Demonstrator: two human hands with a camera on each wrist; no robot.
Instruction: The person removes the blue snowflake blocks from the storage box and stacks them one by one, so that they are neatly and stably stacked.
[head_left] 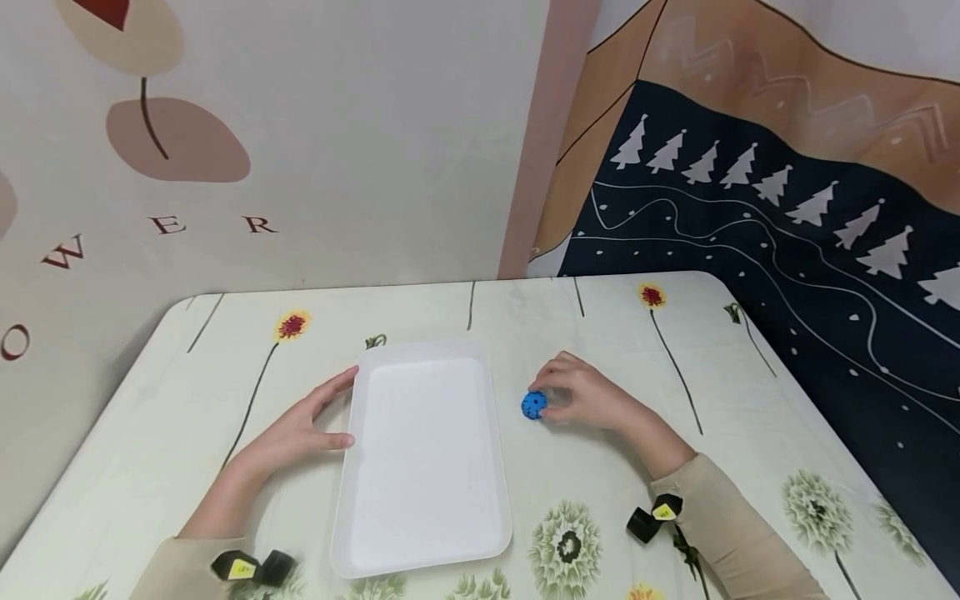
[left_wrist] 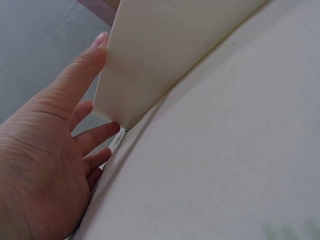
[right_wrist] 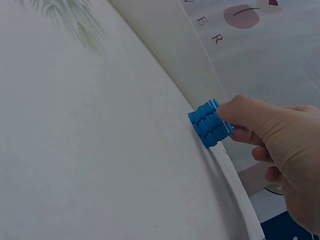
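A white rectangular tray [head_left: 424,560] lies on the tablecloth in front of me. My left hand [head_left: 294,427] is at its left side, the thumb and fingertips spread along the edge. In the left wrist view, the fingers [left_wrist: 99,136] reach the corner of the tray wall [left_wrist: 145,55] and are fairly straight. To the right of the tray, my right hand [head_left: 588,393] pinches a small blue ridged cylinder [head_left: 534,406] with holes in its round face. Seen from the right wrist, this blue cylinder [right_wrist: 210,123] sits between thumb and fingers, at or just above the cloth.
The table bears a pale cloth [head_left: 600,475] printed with flowers. Behind it rises a light wall [head_left: 390,167] with letters and leaf shapes. A dark panel with white trees [head_left: 750,225] runs along the right. Black wrist devices [head_left: 253,568] sit at both sleeves.
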